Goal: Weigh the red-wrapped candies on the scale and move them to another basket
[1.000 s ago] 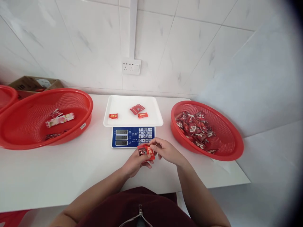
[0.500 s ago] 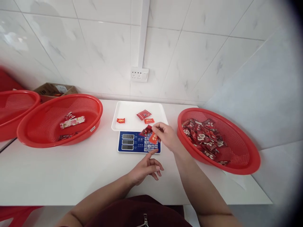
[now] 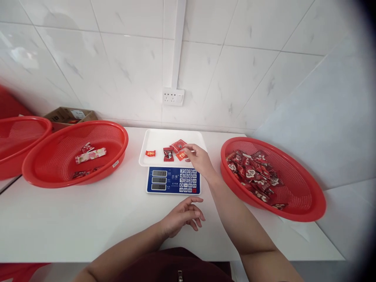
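The right hand [image 3: 200, 159] pinches an orange-red packet [image 3: 181, 155] at the white tray [image 3: 158, 138] beneath it, so release gently, keeping the empty, relaxed left hand [image 3: 182, 217] clear of the scale [image 3: 173, 185] ahead.

The scale's [image 3: 151, 191] panel [image 3: 174, 183] bears 志准. Its keypad [image 3: 185, 180] shows 7 8 9, 4 5 6, 1 2 3, 0. The lower displays [image 3: 159, 180] read 0.00; the top display [image 3: 159, 173] is unclear. Yellow print on the wrappers [image 3: 150, 153] is too small to read.

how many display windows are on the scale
3: top window, middle window and bottom window, stacked on the scale, left of the keypad; none looks hidden.
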`<state>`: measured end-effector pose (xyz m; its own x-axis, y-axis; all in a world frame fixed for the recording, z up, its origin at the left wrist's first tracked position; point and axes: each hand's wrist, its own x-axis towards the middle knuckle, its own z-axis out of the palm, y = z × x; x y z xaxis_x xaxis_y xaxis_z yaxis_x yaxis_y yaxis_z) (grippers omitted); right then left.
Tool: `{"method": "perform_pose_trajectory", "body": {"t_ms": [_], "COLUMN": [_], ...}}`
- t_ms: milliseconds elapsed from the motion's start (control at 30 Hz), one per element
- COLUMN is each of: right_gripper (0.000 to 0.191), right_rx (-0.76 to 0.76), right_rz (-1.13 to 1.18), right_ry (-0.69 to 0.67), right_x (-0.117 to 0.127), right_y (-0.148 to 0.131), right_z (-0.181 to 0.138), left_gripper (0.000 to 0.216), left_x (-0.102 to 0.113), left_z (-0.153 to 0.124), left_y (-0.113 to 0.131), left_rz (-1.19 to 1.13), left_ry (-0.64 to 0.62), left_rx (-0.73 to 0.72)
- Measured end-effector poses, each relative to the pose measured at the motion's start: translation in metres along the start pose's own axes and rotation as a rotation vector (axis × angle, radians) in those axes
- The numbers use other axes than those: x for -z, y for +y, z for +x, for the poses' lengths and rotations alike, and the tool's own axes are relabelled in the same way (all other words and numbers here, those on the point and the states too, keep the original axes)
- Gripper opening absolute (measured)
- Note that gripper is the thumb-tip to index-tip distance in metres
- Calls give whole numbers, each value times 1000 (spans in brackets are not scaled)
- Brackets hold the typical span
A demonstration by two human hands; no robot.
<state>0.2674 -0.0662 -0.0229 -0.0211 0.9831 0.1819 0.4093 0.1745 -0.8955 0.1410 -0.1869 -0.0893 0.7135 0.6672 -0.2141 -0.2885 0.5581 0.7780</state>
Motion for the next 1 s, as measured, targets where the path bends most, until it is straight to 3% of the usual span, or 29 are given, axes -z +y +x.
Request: {"method": "perform_pose_trajectory", "body": {"t_ms": [167, 233, 367, 467, 533, 667, 733, 833, 1000], "right_gripper": [35, 33, 25, 23, 18, 29, 33, 24, 26], "right_rx": [102, 87, -53, -287, -402, -465, -458, -448, -464], "right_rz": [-218, -266, -473, -681, -720, -695, -711, -742, -717], "right_ry": [58, 88, 144, -55, -242, -418, -415, -378, -311], "right_x": [22, 50, 129, 182, 204, 211, 206, 200, 211], "right_y": [-9, -8, 6, 23, 36, 60, 70, 81, 87], "right_z": [-14, -20, -34, -52, -67, -93, -101, -103, -97], "left_gripper": [33, 29, 24, 22, 22, 22, 22, 22, 23], "left_x": [-1, -1, -3, -5, -6, -6, -5, -4, -1], "left_z": [0, 0, -1, -1, -1, 0, 2, 4, 5], "left_y": [1, 3, 7, 7, 6, 2, 0, -1, -1], "left_rz": [45, 62, 99, 120, 135, 164, 181, 199, 191], "left_ry": [-3, 9, 14, -9, -22, -31, -21, 0, 7], "left_rx": [11, 11, 28, 61, 88, 127, 130, 125, 112]}}
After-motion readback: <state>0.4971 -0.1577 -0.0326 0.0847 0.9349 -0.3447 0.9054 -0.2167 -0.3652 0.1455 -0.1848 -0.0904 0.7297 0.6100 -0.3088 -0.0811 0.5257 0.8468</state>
